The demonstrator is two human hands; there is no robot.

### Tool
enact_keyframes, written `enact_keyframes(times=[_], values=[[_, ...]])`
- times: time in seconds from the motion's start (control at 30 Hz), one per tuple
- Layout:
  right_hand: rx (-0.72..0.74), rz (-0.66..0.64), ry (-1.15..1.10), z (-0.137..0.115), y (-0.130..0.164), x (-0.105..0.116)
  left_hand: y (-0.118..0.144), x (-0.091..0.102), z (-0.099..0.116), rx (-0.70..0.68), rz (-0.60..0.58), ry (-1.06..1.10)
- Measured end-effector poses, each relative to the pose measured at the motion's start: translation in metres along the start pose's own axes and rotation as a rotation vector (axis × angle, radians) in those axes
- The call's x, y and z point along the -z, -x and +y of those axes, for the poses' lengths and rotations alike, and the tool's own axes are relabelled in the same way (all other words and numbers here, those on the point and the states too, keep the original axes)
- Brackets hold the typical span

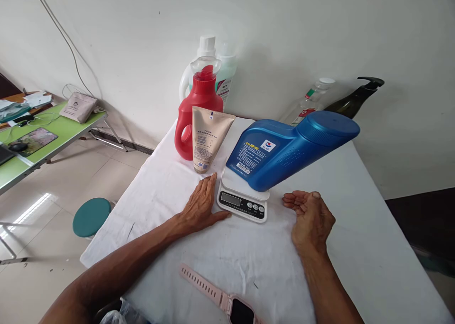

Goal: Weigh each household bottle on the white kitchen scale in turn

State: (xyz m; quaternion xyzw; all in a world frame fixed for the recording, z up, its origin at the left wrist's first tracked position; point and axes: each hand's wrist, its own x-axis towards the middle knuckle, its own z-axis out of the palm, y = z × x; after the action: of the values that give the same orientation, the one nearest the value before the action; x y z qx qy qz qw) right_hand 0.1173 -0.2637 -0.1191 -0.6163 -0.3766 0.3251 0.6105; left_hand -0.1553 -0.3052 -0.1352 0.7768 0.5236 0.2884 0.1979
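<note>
Green folding table stands at the far left, carrying a mouse pad, cables and a grey pouch, and a round teal stool sits on the tiled floor beside the near table. White cloth covers that near table. On it, toward the back, stands a red plastic detergent jug with a clear cap, with a beige squeeze tube upright on its cap just in front of it and white bottles behind against the wall.

The person's left hand lies flat on the cloth, palm down, fingers spread and holding nothing, its thumb just beside the left edge of a small white digital kitchen scale. A large blue plastic bottle with a wide blue cap lies on its side on the scale platform, its cap end jutting out to the right over the cloth. The right hand rests on its edge just right of the scale, fingers loosely curled and open, empty, apart from the bottle. Behind it a clear bottle and a dark pump bottle lean against the wall. A pink strapped smartwatch lies on the cloth near the front edge.
</note>
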Motion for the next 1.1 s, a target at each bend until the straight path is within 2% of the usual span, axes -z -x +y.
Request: enact_keyframes(times=[0.1, 0.2, 0.3, 0.37, 0.43, 0.5, 0.57, 0.63, 0.77, 0.83, 1.0, 1.1], values=[[0.017, -0.047, 0.004, -0.014, 0.001, 0.002, 0.000, 0.000, -0.001, 0.007, -0.001, -0.003], [0.106, -0.159, -0.007, -0.039, -0.001, -0.003, 0.001, -0.002, -0.002, -0.001, 0.008, -0.002], [0.188, -0.270, -0.042, -0.065, -0.006, -0.019, 0.004, -0.005, -0.006, -0.019, 0.024, -0.022], [0.195, -0.299, -0.043, -0.077, -0.008, -0.036, 0.006, -0.008, -0.010, -0.034, 0.053, -0.044], [0.191, -0.278, -0.012, -0.085, -0.007, -0.053, 0.008, -0.011, -0.013, -0.057, 0.084, -0.059], [0.205, -0.196, 0.012, -0.087, -0.004, -0.067, 0.009, -0.013, -0.015, -0.077, 0.097, -0.063], [0.218, -0.129, 0.009, -0.088, -0.002, -0.075, 0.009, -0.013, -0.015, -0.085, 0.095, -0.059], [0.218, -0.119, -0.008, -0.087, -0.002, -0.077, 0.009, -0.012, -0.014, -0.080, 0.091, -0.045], [0.216, -0.115, -0.021, -0.086, -0.013, -0.064, 0.006, -0.007, -0.011, -0.086, 0.073, -0.001], [0.230, -0.068, -0.018, -0.082, -0.026, -0.052, 0.005, -0.004, -0.009, -0.111, 0.062, 0.011], [0.300, 0.190, 0.030, -0.069, -0.087, -0.014, 0.003, -0.001, -0.001, -0.137, 0.071, -0.024], [0.286, 0.346, 0.078, -0.063, -0.133, 0.002, 0.000, -0.002, 0.004, -0.056, 0.095, -0.095]])
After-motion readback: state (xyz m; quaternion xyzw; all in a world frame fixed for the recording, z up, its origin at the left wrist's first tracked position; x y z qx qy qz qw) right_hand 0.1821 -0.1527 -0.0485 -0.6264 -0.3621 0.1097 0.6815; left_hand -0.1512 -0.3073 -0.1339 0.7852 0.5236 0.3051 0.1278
